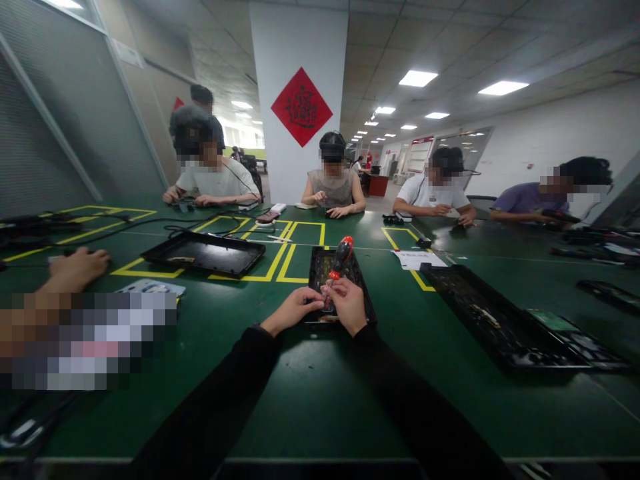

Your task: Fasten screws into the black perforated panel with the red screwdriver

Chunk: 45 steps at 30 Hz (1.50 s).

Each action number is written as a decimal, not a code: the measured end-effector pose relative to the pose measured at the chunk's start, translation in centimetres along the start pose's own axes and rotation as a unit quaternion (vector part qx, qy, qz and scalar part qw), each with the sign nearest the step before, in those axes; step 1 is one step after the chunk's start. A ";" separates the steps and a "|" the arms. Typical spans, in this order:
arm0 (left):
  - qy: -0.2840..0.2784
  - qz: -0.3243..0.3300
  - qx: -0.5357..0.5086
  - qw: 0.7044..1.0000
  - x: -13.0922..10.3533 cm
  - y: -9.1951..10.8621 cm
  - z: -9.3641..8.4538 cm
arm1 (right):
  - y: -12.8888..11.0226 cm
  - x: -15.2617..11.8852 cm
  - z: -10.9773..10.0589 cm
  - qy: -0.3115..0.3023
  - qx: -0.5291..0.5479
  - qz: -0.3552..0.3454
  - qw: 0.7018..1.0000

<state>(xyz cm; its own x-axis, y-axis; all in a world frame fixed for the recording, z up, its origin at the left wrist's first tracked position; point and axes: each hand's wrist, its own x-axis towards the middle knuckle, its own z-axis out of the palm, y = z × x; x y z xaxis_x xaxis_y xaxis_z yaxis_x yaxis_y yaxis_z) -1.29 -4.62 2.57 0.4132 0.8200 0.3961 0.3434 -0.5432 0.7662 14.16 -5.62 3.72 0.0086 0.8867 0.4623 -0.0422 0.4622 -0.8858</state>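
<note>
A red and black screwdriver (343,257) tilts over a black rectangular casing (369,308) that lies on the green table in front of me. Around the lower part of the screwdriver, the fingers of my right hand (350,305) are closed in a pinch. My left hand (295,310) reaches in from the left, its fingertips close to the screwdriver's shaft over the casing. Whether those fingertips grip the shaft or a small part is too small to tell. The inside of the casing is partly hidden by both hands.
A black tray (210,255) lies left of centre, a long black casing (495,320) to the right, with a white paper (419,259) beyond it. A person's hand (80,267) rests at the left. Several people sit across the green table (310,400).
</note>
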 end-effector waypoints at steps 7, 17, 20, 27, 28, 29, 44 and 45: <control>0.002 -0.017 0.011 1.000 -0.1 0.3 0.1 | -0.4 0.4 -0.4 -0.037 -0.002 0.026 0.999; 0.032 -0.039 0.002 0.999 -0.1 0.6 0.4 | -1.5 4.1 -0.8 0.073 -0.152 -0.052 0.984; 0.035 -0.044 -0.006 0.998 -0.1 0.6 0.4 | -2.2 5.8 -0.8 0.060 -0.181 -0.073 0.979; 0.037 -0.054 -0.011 0.998 0.0 0.7 0.4 | -2.7 6.7 -0.4 0.012 -0.144 -0.069 0.987; 0.038 -0.057 -0.011 0.998 0.0 0.7 0.5 | -2.7 6.6 -0.4 0.005 -0.123 -0.064 0.990; 0.038 -0.060 -0.012 0.997 0.0 0.7 0.5 | -2.7 6.4 -0.4 -0.002 -0.097 -0.061 0.993; 0.027 -0.039 0.002 0.999 -0.1 0.6 0.4 | -0.2 1.2 -0.2 -0.007 0.029 0.006 1.000; 0.023 -0.037 0.000 0.999 -0.1 0.6 0.3 | -0.3 1.1 -0.3 -0.011 0.027 0.003 1.000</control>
<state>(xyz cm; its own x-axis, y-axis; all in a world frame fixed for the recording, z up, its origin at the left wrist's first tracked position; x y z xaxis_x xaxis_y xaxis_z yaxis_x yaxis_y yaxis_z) -0.88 -5.03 2.83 0.3479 0.8655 0.3603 0.3711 -0.4801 0.7949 14.44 -4.77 4.52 -0.0131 0.8883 0.4590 -0.0966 0.4558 -0.8848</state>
